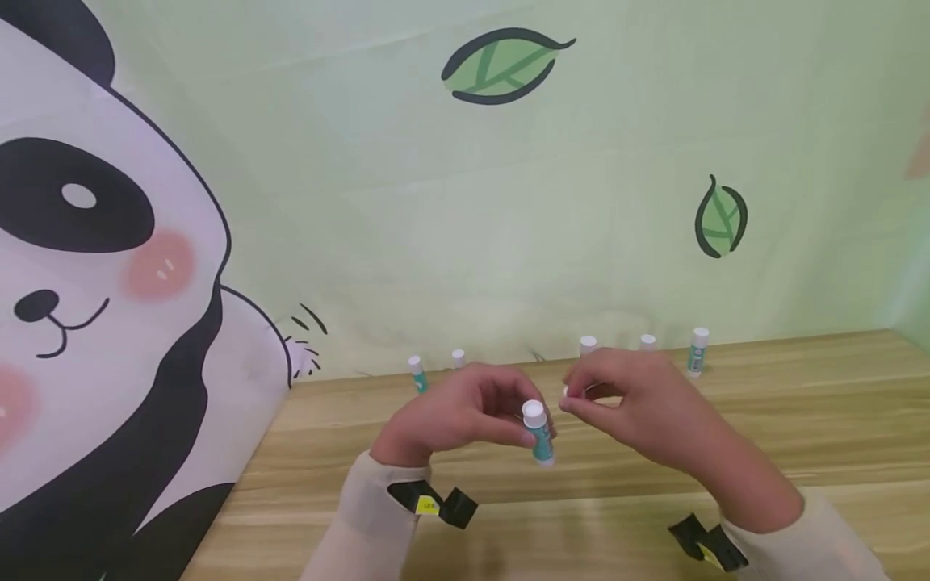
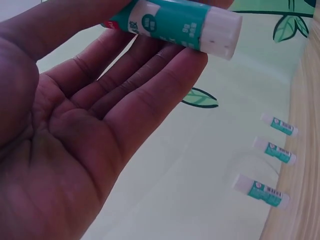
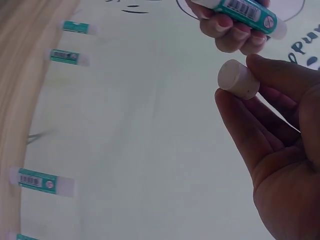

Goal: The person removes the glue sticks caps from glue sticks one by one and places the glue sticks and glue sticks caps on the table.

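Note:
My left hand [image 1: 465, 411] pinches a teal and white glue stick [image 1: 541, 440] between thumb and fingers, above the table. Its white upper end points up in the head view. In the left wrist view the printed teal label of this glue stick [image 2: 170, 22] faces the camera. To the right, my right hand [image 1: 639, 395] pinches a small white cap [image 3: 239, 80] between thumb and forefinger. In the right wrist view the cap is apart from the held glue stick [image 3: 245, 14], just below it. The head view shows only a sliver of the cap.
Along the back of the wooden table [image 1: 799, 420] stand several upright glue sticks, one [image 1: 417, 375] at the left and another [image 1: 697, 353] at the right. My hands partly hide some of them. Behind is a pale green backdrop [image 1: 363, 202] printed with a panda and leaves.

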A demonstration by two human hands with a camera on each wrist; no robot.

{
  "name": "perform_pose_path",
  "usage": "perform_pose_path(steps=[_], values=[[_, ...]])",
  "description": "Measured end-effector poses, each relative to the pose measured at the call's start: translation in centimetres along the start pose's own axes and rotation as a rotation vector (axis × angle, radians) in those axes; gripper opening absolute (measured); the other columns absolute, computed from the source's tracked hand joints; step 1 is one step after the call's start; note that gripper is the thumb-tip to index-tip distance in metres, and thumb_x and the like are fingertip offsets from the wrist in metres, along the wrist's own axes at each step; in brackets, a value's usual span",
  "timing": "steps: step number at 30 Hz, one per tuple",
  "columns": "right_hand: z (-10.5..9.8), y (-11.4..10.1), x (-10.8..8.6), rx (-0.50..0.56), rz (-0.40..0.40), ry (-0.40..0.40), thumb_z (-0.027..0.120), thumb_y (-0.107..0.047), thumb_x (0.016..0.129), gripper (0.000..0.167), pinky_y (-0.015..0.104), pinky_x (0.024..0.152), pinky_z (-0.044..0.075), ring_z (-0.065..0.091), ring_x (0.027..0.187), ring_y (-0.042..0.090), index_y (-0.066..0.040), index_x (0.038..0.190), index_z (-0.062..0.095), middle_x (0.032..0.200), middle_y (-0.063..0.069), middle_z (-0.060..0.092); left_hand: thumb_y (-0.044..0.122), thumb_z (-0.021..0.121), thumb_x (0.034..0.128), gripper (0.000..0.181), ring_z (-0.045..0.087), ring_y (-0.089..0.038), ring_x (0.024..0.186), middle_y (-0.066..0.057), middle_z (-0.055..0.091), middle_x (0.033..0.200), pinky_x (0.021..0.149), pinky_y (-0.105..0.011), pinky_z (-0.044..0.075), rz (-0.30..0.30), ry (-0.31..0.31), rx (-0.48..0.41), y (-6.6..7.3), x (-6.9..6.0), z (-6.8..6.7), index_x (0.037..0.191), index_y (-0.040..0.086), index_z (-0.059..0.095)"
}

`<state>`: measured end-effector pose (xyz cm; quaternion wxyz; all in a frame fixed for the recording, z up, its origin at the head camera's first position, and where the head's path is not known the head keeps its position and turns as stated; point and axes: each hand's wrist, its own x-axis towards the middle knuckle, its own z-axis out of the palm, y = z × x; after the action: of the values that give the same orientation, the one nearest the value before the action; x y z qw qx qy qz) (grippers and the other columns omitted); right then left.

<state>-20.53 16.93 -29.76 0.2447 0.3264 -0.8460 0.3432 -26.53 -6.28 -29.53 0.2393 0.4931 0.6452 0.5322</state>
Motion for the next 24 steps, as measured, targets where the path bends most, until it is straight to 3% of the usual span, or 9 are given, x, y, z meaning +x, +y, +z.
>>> perform_pose_path(steps=[6, 12, 24], values=[[1.2, 0.5, -0.8, -0.014, 0.0, -0.056, 0.079, -0.011, 0.08, 0.02, 0.02, 0.071, 0.057, 0.064, 0.078, 0.0, -0.022, 0.077, 0.063, 0.085, -0.014, 0.067, -0.003, 0.067, 0.087, 0.02, 0.07, -0.015, 0.09, -0.027, 0.065, 0.099, 0.086, -0.039, 0.057, -0.033, 0.015, 0.023, -0.6, -0.4, 0.1, 0.105, -0.007, 0.059], [2.4, 1.0, -1.7, -0.028, 0.027, -0.119, 0.078, -0.016, 0.081, 0.02, 0.019, 0.07, 0.056, 0.063, 0.077, 0.001, -0.022, 0.076, 0.061, 0.083, -0.014, 0.066, -0.002, 0.067, 0.0871, 0.019, 0.069, -0.013, 0.093, -0.012, 0.067, 0.099, 0.088, -0.036, 0.056, -0.139, 0.016, 0.042, -1.7, -0.6, -0.1, 0.105, -0.003, 0.06], [4.5, 1.9, -2.9, -0.093, 0.063, -0.208, 0.077, -0.015, 0.081, 0.022, 0.022, 0.067, 0.054, 0.057, 0.073, -0.001, -0.024, 0.073, 0.059, 0.077, -0.016, 0.059, 0.0, 0.069, 0.0863, 0.018, 0.069, -0.017, 0.098, -0.003, 0.068, 0.097, 0.087, -0.032, 0.055, -0.252, 0.052, 0.052, -4.1, -1.3, -0.3, 0.103, 0.002, 0.062]])
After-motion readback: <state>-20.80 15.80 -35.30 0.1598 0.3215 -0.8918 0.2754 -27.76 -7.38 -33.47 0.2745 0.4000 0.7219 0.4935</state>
